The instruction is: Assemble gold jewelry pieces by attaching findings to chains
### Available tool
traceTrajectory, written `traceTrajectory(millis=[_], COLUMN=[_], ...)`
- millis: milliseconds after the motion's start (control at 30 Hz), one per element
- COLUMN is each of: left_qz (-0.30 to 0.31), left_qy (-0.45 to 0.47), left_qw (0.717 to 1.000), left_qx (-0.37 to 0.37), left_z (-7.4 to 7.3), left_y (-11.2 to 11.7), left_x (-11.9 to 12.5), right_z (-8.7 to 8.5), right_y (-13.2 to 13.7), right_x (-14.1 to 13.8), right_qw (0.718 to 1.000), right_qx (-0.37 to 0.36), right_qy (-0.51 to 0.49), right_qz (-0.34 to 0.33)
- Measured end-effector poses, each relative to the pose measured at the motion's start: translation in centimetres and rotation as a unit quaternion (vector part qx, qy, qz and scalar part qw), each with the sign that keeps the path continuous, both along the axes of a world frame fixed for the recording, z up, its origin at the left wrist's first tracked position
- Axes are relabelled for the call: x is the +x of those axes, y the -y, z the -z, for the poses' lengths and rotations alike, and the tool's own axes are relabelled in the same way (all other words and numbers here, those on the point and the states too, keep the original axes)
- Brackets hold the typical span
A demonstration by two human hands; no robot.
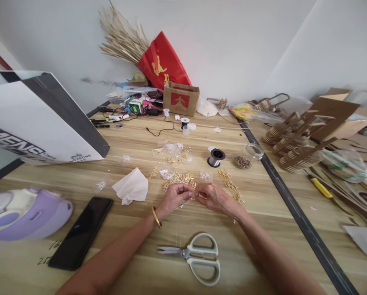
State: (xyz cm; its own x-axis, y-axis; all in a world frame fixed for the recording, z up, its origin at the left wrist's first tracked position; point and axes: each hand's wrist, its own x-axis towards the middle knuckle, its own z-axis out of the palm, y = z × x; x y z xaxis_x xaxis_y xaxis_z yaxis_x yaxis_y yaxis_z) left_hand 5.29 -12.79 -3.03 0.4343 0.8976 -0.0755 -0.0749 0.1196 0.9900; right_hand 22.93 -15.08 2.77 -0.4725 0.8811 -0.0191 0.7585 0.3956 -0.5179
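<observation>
Head view: both hands meet at the centre of the frame, a little below the middle, over the wooden table (263,229). The left hand (175,197), with a gold bangle (156,217) at its wrist, has its fingers curled and pinched together; the right hand (213,197) is curled the same way, fingertips touching those of the left. Between them they pinch something very small, too small to tell what it is. Just above the hands lies a heap of small gold findings (180,178), with a strand of gold chain pieces (230,184) to the right of it. Left of the hands sits a crumpled white tissue (131,189). Below the hands, at the lower centre, a pair of pale-handled scissors (195,256) lies flat, blades pointing left. A black phone (81,232) lies at the lower left, next to a purple and white device (23,213). A spool of thread (216,157) stands above and right of the hands, near a small dish of beads (243,162).
</observation>
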Motion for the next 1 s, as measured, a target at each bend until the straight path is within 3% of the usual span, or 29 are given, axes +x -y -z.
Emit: traceTrajectory(millis=[333,667,1000], left_qz=[0.000,0.003,0.017], left_qy=[-0.035,-0.031,-0.043], left_qw=[0.998,0.998,0.996], left_qx=[0.052,0.047,0.071], left_z=[-0.8,0.1,-0.8], left_y=[0.4,0.3,0.7], left_x=[0.3,0.3,0.6], right_z=[0.3,-0.9,-1.0], right_y=[-0.3,0.1,-0.1], right_x=[0.6,0.5,0.8], right_qw=[0.999,0.999,0.991], right_qx=[-0.029,-0.039,-0.103], right_qy=[0.002,-0.005,-0.068], right_qz=[-0.029,-0.005,-0.053])
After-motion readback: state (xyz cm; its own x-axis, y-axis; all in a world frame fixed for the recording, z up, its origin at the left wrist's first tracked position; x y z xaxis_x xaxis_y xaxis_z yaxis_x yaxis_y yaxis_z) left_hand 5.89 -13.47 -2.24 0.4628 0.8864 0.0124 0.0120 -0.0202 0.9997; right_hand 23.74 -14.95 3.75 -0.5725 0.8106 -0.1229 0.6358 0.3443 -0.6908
